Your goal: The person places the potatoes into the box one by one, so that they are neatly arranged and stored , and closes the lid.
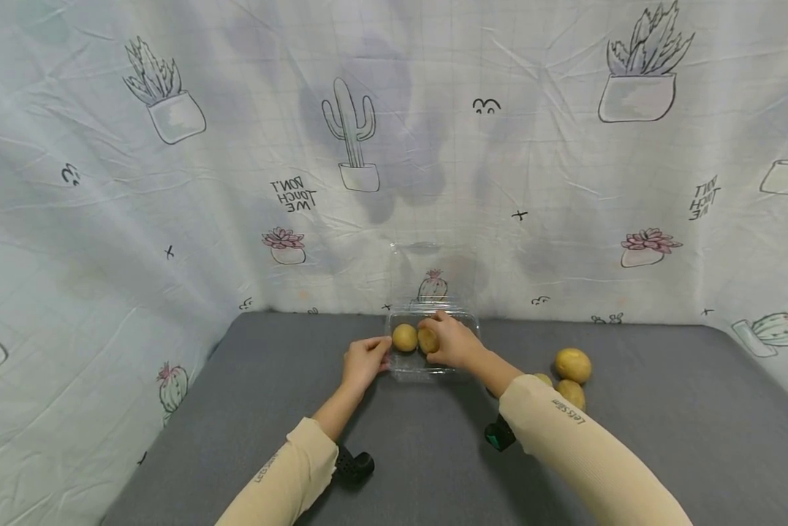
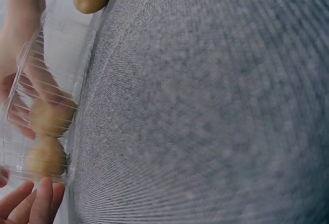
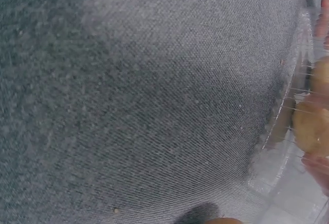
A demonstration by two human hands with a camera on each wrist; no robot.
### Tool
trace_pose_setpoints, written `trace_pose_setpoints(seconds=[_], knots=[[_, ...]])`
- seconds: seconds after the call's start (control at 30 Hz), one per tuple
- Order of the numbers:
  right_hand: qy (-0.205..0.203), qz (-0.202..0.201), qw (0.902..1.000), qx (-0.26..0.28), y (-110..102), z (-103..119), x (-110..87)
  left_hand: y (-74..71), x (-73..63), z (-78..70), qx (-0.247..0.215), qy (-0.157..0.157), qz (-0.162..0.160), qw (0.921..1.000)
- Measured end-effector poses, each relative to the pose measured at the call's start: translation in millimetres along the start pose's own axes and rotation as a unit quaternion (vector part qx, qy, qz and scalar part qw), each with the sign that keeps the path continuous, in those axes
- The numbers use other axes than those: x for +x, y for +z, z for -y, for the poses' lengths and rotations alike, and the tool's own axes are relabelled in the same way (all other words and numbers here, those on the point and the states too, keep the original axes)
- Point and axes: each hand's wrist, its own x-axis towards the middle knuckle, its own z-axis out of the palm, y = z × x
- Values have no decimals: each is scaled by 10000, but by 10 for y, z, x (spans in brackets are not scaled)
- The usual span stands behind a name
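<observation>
A clear plastic clamshell box [image 1: 427, 373] stands at the far edge of the table with its lid [image 1: 456, 264] raised behind it. Inside, one potato [image 1: 404, 337] lies at the left. Beside it, my right hand [image 1: 452, 341] reaches in from above and grips a second potato [image 1: 427, 340], fingers curled round it. My left hand [image 1: 365, 361] holds the box's left side, its fingertips [image 2: 45, 185] against the wall near the rim. Through the ribbed wall in the left wrist view, the two potatoes sit close together.
To the right of the box, several loose potatoes [image 1: 572, 365] lie on the grey table cover [image 1: 414, 453], one partly hidden behind the right sleeve. A pale curtain [image 1: 552, 183] printed with potted plants hangs right behind the table's far edge.
</observation>
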Motion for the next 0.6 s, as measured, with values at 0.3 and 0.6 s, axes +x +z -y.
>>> trace_pose_setpoints(seconds=[0.3,0.6], knots=[[-129,-432,9977,-498,-15,13,-40,3,-13,-38,31,-38,-27,10000],[-312,-744,9947,-632,-88,72,-85,14,-30,-30,122,20,-11,9999]])
